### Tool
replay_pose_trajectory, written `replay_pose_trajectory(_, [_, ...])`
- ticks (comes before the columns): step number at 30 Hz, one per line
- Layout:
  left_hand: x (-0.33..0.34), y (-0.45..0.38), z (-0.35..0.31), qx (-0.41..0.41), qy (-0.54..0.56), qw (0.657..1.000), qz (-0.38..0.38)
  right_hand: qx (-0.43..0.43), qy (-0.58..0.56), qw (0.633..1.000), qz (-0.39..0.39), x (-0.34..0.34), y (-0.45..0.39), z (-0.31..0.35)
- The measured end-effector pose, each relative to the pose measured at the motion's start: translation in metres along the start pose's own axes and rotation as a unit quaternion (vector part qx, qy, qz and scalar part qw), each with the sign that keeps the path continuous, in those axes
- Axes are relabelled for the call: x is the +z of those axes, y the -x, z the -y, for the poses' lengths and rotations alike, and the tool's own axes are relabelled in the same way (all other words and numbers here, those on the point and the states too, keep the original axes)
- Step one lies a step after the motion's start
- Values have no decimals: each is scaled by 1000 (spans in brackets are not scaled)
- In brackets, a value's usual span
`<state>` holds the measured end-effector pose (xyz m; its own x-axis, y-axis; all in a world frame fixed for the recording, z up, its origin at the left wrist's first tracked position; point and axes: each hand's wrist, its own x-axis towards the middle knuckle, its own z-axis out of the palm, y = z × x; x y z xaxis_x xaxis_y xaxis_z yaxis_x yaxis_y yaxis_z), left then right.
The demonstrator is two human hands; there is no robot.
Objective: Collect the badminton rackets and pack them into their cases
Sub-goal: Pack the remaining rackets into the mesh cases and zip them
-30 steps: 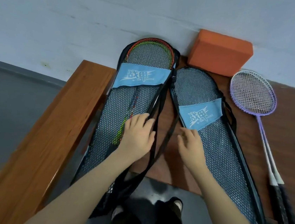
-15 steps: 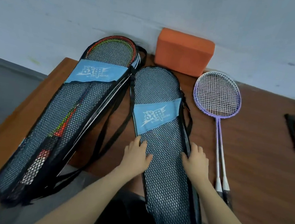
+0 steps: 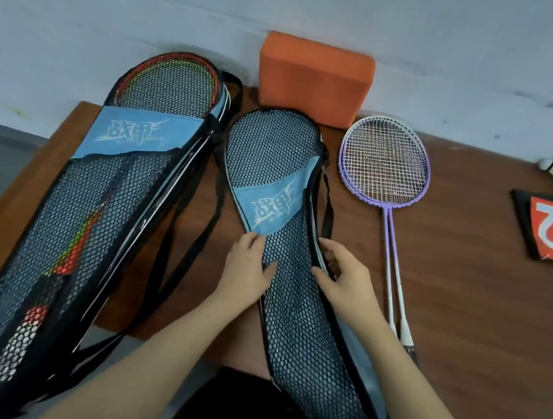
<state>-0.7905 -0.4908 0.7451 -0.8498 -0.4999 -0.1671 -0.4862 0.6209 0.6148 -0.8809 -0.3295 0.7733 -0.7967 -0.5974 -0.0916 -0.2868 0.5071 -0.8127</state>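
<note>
red-green rackets [image 3: 167, 69] sit inside the left mesh case [image 3: 68, 237]; purple rackets [image 3: 385, 168] lie beside the flat middle case [image 3: 295, 301].

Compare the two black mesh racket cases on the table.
The left black mesh racket case holds red and green rackets; the middle black mesh racket case shows none inside. The left case lies untouched; the middle one has the left hand and right hand on it. Both carry the same blue logo band.
</note>
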Motion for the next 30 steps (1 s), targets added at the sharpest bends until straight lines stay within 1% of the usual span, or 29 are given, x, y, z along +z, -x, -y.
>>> replay_pose_trajectory(2, [-2,-2,-4,6,-34,999,-27,-16,-14,1000,2,-4,-2,9])
replay_pose_trajectory(6, [-9,-3,-18,29,-30,997,-72,-23,-59,998,-12,-9,1,26])
replay_pose_trajectory(8, [-12,-4,-26,26,-32,995,-86,-11,-83,996,-13,-13,2,33])
replay_pose_trajectory(11, [-18,-2,-32,10,-90,989,-119,8,-79,997,-10,-15,5,37])
replay_pose_trajectory(13, [-22,1,-35,41,-96,984,-146,16,-76,997,-15,-15,8,38])
replay_pose_trajectory(14, [-24,1,-36,68,-76,984,-149,17,-74,997,-17,-13,10,38])
replay_pose_trajectory(15, [-25,1,-39,93,-36,986,-133,14,-70,997,-18,-12,13,39])
replay_pose_trajectory(16, [-25,0,-42,103,19,990,-95,11,-62,998,-17,-11,16,39])
replay_pose_trajectory(17, [-24,-1,-46,94,79,991,-47,10,-54,998,-17,-9,19,39])
replay_pose_trajectory(18, [-23,-3,-49,71,139,988,-7,11,-52,998,-18,-9,22,39])
replay_pose_trajectory(20, [-21,-6,-55,-2,248,968,44,17,-68,997,-26,-8,26,38])
replay_pose_trajectory(22, [-20,-7,-58,-42,325,943,60,24,-92,995,-32,-8,29,38])
replay_pose_trajectory(24, [-19,-5,-59,-45,366,928,51,30,-121,991,-43,-7,32,38])
replay_pose_trajectory(27, [-23,-2,-62,-34,390,920,33,35,-136,985,-96,-3,33,36])
replay_pose_trajectory(30, [-32,-1,-60,-14,347,938,21,44,-117,981,-148,-2,35,29])
